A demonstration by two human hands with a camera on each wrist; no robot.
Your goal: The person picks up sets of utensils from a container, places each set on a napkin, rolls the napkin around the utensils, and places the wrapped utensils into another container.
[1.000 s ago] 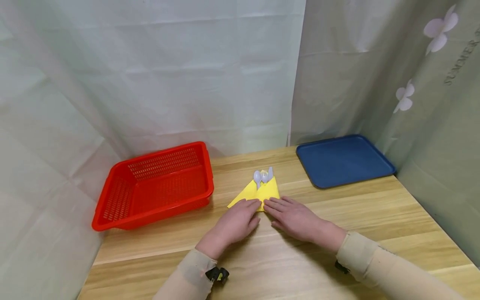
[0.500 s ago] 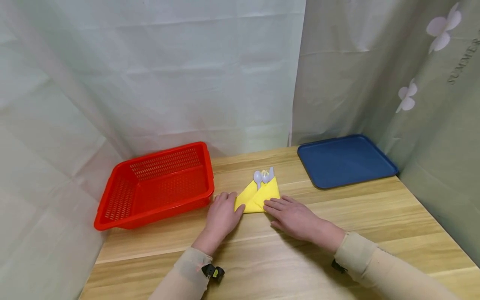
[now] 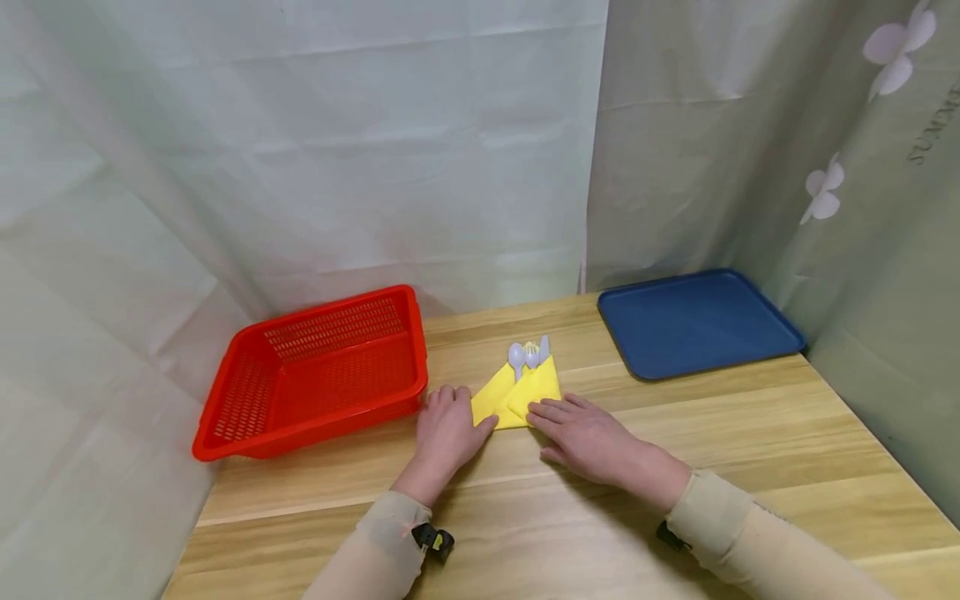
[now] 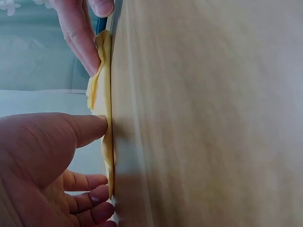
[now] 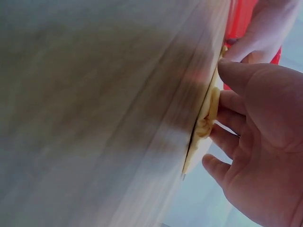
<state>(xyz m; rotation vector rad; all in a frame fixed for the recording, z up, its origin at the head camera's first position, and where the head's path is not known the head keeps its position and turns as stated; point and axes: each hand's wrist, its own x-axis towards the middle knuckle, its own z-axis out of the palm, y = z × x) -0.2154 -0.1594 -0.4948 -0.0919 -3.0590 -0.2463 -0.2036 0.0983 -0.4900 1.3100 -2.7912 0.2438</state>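
Note:
A yellow folded napkin (image 3: 497, 395) lies on the wooden table. A pale purple plastic spoon (image 3: 517, 357), fork (image 3: 532, 356) and knife (image 3: 544, 348) stick out of its far side, their handles hidden in the folds. My left hand (image 3: 447, 432) rests at the napkin's left side, thumb on its near edge and the other fingertips along the left edge. In the left wrist view that thumb presses the napkin's top. My right hand (image 3: 588, 437) lies with extended fingers on the napkin's near right corner, pressing the folded layers down.
A red perforated basket (image 3: 307, 437) stands to the left, its near right corner close to my left hand. At the back right lies a flat blue tray (image 3: 697, 325). Pale curtains hang along the table's back and sides.
My left hand has slid left from the napkin's near edge to its left side, uncovering the lower front. The right hand stays on the napkin's right corner.

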